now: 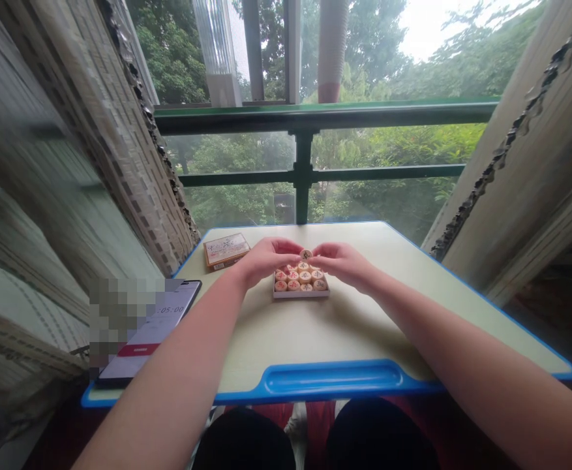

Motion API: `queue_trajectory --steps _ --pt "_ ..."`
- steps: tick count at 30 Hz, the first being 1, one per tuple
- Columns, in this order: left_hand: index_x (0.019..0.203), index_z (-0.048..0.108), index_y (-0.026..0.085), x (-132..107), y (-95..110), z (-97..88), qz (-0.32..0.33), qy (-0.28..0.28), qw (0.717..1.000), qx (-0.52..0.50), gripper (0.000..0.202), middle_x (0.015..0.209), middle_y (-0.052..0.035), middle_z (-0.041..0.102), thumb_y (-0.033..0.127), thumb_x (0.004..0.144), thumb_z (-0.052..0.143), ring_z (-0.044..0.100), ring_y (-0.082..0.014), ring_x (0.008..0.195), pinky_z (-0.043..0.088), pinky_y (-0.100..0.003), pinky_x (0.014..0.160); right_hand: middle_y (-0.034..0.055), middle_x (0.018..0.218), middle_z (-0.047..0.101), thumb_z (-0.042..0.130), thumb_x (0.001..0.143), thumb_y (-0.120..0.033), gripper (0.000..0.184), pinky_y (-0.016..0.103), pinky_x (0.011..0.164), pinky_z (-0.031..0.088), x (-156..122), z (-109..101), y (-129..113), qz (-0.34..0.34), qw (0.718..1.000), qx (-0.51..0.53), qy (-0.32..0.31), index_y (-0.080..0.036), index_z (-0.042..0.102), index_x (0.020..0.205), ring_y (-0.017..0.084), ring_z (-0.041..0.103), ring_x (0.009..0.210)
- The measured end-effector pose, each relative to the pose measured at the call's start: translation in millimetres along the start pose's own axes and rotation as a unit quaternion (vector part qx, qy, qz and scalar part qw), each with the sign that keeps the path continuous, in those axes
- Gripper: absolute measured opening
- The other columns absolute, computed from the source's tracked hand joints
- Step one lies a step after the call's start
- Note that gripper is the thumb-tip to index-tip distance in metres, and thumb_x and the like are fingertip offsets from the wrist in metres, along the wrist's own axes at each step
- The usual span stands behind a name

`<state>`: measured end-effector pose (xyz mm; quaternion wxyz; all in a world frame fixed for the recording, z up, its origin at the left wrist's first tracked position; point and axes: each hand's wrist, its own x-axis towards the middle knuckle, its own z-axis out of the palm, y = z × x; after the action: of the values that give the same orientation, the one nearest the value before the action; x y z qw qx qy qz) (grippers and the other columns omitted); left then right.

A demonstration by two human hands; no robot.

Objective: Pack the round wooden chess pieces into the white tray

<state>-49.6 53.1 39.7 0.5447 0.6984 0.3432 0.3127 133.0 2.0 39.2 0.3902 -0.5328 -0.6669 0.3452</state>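
Observation:
A shallow white box [301,296] stands mid-table, with round wooden Chinese chess pieces [305,277] lying in rows inside it, some with red characters and some with dark ones. Above its far part, a chess piece [306,254] with a dark character shows between the fingertips of both hands. My left hand [269,258] comes in from the left, fingers curled and closed at that piece. From the right, my right hand [342,261] closes its thumb and fingers at the piece's other side. The hands cover part of the box's back rows.
A printed box lid [227,250] lies at the table's far left. A phone [156,326] rests along the left edge, partly behind my left forearm. The pale table [364,339] has a blue rim with a molded groove [332,377] in front. Curtains flank both sides; a green railing [325,117] stands beyond.

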Motion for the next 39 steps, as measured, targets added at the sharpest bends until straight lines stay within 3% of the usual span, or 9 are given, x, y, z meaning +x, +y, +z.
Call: queue_trajectory --steps 6,12,17,22,24,30,39 --pt "0.088 0.068 0.011 2.8 -2.4 -0.5 -0.009 0.006 1.000 -0.004 0.029 0.073 -0.0054 0.065 0.024 0.062 0.073 0.054 -0.0088 0.058 0.046 -0.026 0.060 -0.0057 0.054 0.046 0.063 0.067 -0.038 0.031 0.022 0.051 0.035 0.7 1.1 4.9 -0.099 0.991 -0.087 0.032 -0.016 0.060 0.088 0.009 0.042 0.052" --pt "0.092 0.067 0.012 2.4 -4.7 -2.5 -0.012 -0.010 1.000 -0.010 0.032 0.075 -0.0063 0.066 0.026 0.063 0.072 0.054 -0.0091 0.059 0.045 -0.025 0.059 -0.0052 0.055 0.048 0.058 0.072 -0.036 0.027 0.021 0.053 0.035 -0.5 -0.3 5.7 -0.139 0.977 -0.156 0.036 -0.017 0.060 0.091 0.009 0.043 0.051" --pt "0.090 0.068 0.012 2.5 -4.5 -1.8 -0.011 -0.013 0.999 0.040 0.030 0.076 -0.0063 0.066 0.027 0.063 0.069 0.055 -0.0109 0.062 0.043 -0.024 0.058 -0.0046 0.055 0.049 0.058 0.072 -0.034 0.023 0.021 0.052 0.033 -2.2 -2.4 3.7 -0.134 0.969 -0.205 0.025 -0.017 0.061 0.087 0.009 0.043 0.051" --pt "0.077 0.068 0.014 6.7 -8.3 -0.6 0.053 0.129 0.966 0.216 0.020 0.072 -0.0030 0.066 0.027 0.068 0.056 0.057 -0.0140 0.068 0.043 -0.025 0.063 -0.0042 0.056 0.050 0.058 0.069 -0.028 0.020 0.021 0.051 0.030 -4.6 -5.0 -1.6 -0.103 0.953 -0.283 -0.029 -0.017 0.063 0.085 0.008 0.042 0.051" --pt "0.073 0.067 0.014 7.8 -10.5 -1.0 0.067 0.157 0.948 0.268 0.020 0.070 -0.0020 0.066 0.028 0.068 0.053 0.057 -0.0144 0.067 0.043 -0.025 0.063 -0.0040 0.058 0.050 0.058 0.069 -0.030 0.021 0.021 0.050 0.029 -6.3 -5.5 -4.5 -0.089 0.945 -0.309 -0.061 -0.018 0.063 0.086 0.008 0.041 0.051" --pt "0.071 0.066 0.016 6.4 -11.8 0.8 0.069 0.122 0.932 0.335 0.022 0.062 0.0003 0.063 0.030 0.067 0.050 0.054 -0.0139 0.061 0.040 -0.024 0.057 -0.0023 0.062 0.053 0.058 0.067 -0.033 0.025 0.022 0.049 0.028 -9.9 -3.9 -6.7 -0.073 0.929 -0.349 -0.101 -0.020 0.063 0.088 0.009 0.042 0.052" --pt "0.071 0.067 0.016 5.4 -11.6 -0.1 0.076 0.116 0.922 0.361 0.023 0.061 0.0000 0.062 0.031 0.067 0.050 0.053 -0.0136 0.060 0.039 -0.024 0.055 -0.0016 0.063 0.054 0.057 0.069 -0.034 0.026 0.022 0.052 0.031 -8.0 -5.5 -4.4 -0.067 0.934 -0.320 -0.145 -0.020 0.065 0.089 0.010 0.044 0.054"
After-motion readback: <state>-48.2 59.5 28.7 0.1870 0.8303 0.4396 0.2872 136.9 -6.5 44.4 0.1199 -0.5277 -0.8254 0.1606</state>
